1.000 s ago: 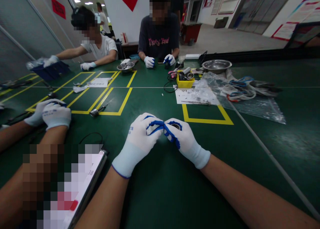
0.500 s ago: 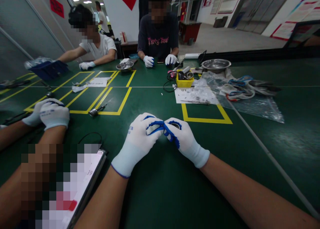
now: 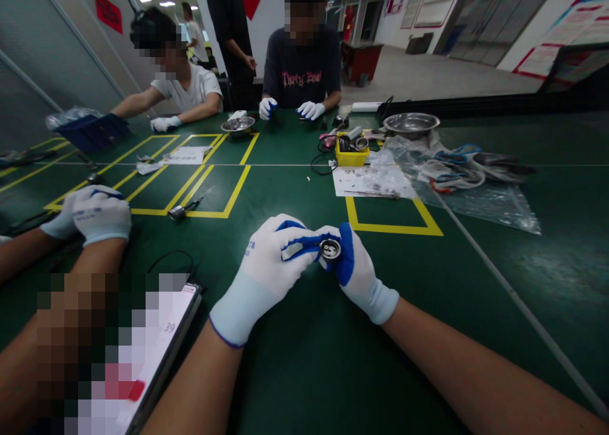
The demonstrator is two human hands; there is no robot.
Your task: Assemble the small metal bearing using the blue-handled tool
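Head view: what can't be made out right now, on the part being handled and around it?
All in the head view:
Round part: only its end shows; left hand and right hand cover most of its sides.
Left grip: fingertips overlap the part's edge, so gripping or just touching is unclear.
Phone: partly pixelated, lower end cut by the bottom edge.
Yellow bin: lower contents hidden by its wall.
White sheet: print too small.

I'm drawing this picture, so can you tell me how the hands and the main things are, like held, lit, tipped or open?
Round part: held, round end showing
Left hand: gloved, fingertips pinched at the part's edge
Right hand: gloved, closed on the part
Phone: screen lit
Yellow bin: open-topped, holding parts
Blue bin: tilted
Clear bag: lying spread out, wrinkled
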